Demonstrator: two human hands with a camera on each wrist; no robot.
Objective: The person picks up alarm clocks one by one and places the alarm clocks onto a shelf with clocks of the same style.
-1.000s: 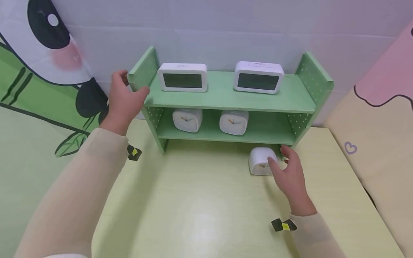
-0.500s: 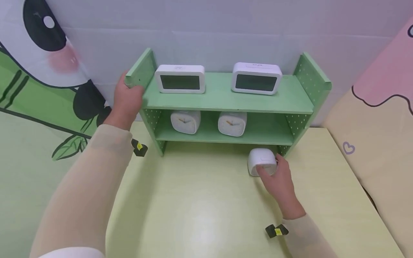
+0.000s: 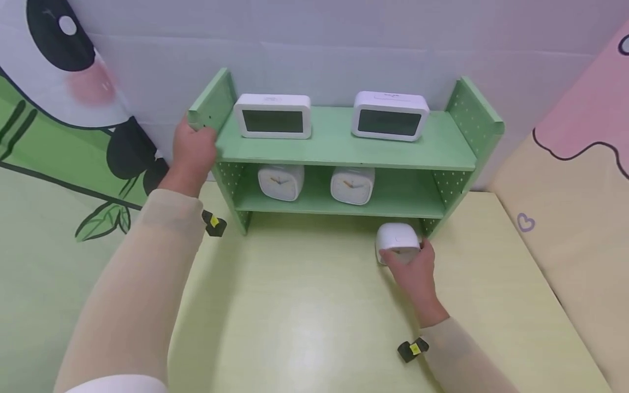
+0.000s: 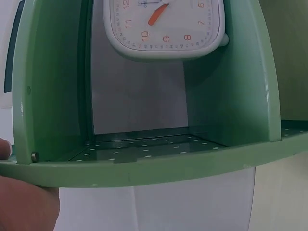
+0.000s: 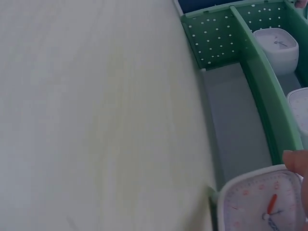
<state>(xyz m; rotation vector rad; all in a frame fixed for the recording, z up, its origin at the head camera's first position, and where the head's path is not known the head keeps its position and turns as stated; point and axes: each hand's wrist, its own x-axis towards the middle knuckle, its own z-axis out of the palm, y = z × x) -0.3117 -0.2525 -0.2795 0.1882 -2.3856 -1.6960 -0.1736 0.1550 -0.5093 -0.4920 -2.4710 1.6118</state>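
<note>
My left hand (image 3: pixel 193 155) grips the left side panel of a green two-tier shelf (image 3: pixel 334 152), thumb at its front edge. Seen from the left wrist, part of that hand (image 4: pixel 26 204) lies against the panel edge (image 4: pixel 159 171). My right hand (image 3: pixel 413 278) holds a small white alarm clock (image 3: pixel 397 233) under the shelf's right end, with the thumb over its front and fingers at its right side. Its dial (image 5: pixel 255 202) faces up toward the right wrist camera, beside the fingertip. The fingers behind the clock are hidden.
Two white digital clocks, the left one (image 3: pixel 273 116) and the right one (image 3: pixel 390 116), stand on the upper board. Two white dial clocks, one (image 3: pixel 281 182) beside the other (image 3: pixel 352 185), sit on the lower board. The pale wooden table (image 3: pixel 295 305) spreads in front.
My left hand has come in from a loose pose and taken hold of the side panel. My right hand has moved left and closed around the alarm clock, which has stayed in place.
</note>
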